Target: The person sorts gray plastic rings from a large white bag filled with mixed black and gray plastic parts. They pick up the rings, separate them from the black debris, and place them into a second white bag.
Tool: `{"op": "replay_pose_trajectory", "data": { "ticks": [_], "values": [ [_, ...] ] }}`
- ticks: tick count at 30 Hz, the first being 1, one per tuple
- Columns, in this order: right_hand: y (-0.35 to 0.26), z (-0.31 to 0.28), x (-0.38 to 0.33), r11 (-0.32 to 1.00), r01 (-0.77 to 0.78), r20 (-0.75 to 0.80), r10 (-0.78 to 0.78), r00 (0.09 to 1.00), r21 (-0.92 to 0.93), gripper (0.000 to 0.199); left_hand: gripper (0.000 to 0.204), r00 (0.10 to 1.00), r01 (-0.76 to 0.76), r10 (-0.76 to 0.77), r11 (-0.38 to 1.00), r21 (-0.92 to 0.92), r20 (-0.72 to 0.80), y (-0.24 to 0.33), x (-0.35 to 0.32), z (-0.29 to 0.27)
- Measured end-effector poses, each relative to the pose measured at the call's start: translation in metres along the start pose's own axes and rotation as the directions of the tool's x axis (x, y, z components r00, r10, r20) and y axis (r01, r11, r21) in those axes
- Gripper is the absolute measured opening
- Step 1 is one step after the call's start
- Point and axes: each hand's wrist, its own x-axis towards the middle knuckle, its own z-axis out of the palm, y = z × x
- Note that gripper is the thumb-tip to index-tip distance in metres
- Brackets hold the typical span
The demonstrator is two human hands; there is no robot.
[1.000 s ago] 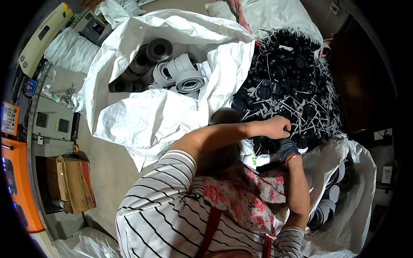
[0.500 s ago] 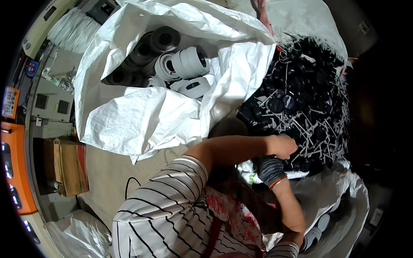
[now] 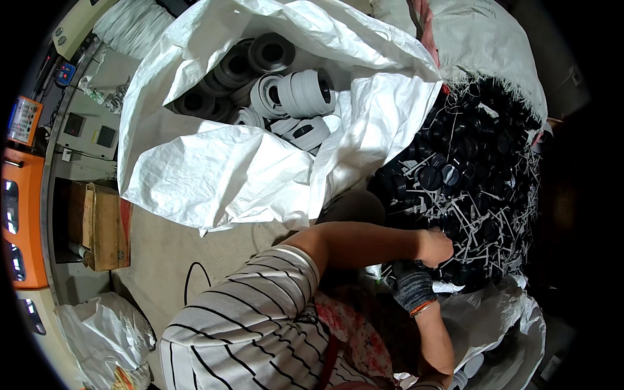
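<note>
My bare left hand (image 3: 436, 247) is closed, knuckles up, at the near edge of a heap of black round plastic caps (image 3: 430, 177). What it holds, if anything, is hidden. Thin pale plastic strips (image 3: 481, 229) lie scattered over the heap beside it. Just below, my right hand (image 3: 414, 288) wears a dark grey knit glove with an orange cuff. Its fingers curl in toward the shadow under my left wrist, and whatever they grip cannot be made out. The two hands are close together.
A big open white woven sack (image 3: 221, 172) holds grey ring-shaped parts (image 3: 299, 94). Another whitish bag (image 3: 484, 312) with pale round pieces sits at lower right. A full sack (image 3: 481, 39) lies behind the heap. To the left are a cardboard box (image 3: 107, 227) and an orange machine (image 3: 26, 221).
The whole view has shifted, so the sack and heap appear farther right. Both hands sit slightly lower in the picture, still close together at the heap's near edge.
</note>
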Motion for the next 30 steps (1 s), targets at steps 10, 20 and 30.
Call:
{"op": "replay_pose_trajectory", "data": {
  "ticks": [10, 20, 30],
  "values": [
    [0.005, 0.004, -0.003, 0.998, -0.063, 0.053, 0.061, 0.997, 0.029, 0.050, 0.029, 0.999, 0.019, -0.019, 1.000, 0.019, 0.030, 0.006, -0.006, -0.004],
    [0.012, 0.015, -0.001, 0.999, -0.003, -0.068, 0.000, 0.998, -0.047, 0.044, 0.026, 0.998, -0.021, 0.021, 1.000, -0.006, 0.062, 0.005, -0.004, -0.004],
    [0.014, 0.016, 0.000, 0.997, -0.071, 0.151, 0.072, 0.986, -0.008, 0.063, 0.031, 0.999, -0.010, 0.010, 1.000, 0.000, 0.047, 0.010, -0.011, -0.008]
  ]
}}
